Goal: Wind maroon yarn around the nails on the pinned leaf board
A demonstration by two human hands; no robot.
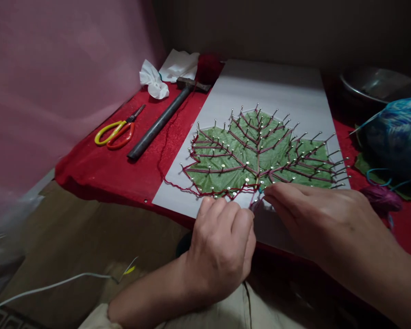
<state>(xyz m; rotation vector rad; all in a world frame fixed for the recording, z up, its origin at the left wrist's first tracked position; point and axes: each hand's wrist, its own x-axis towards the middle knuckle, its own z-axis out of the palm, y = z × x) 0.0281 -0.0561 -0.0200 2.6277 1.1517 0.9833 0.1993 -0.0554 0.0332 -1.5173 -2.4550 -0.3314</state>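
A green leaf [219,171] lies on a white board [277,82], with several nails standing along its edge and veins. Dark red yarn [180,186] runs around nails on the leaf's left side and along its lower edge. My left hand [224,242] is curled at the board's front edge, fingers closed; what they hold, if anything, is hidden. My right hand [315,214] is pinched near the base of the leaf, beside nails and thin thread; its fingertips are too small to show what is between them.
On the red cloth [99,178] at the left lie scissors [118,132], a hammer [160,121] and crumpled tissue [154,80]. A red yarn ball [208,67] sits behind. To the right are a metal bowl [373,87], blue yarn [400,132] and purple yarn [382,198].
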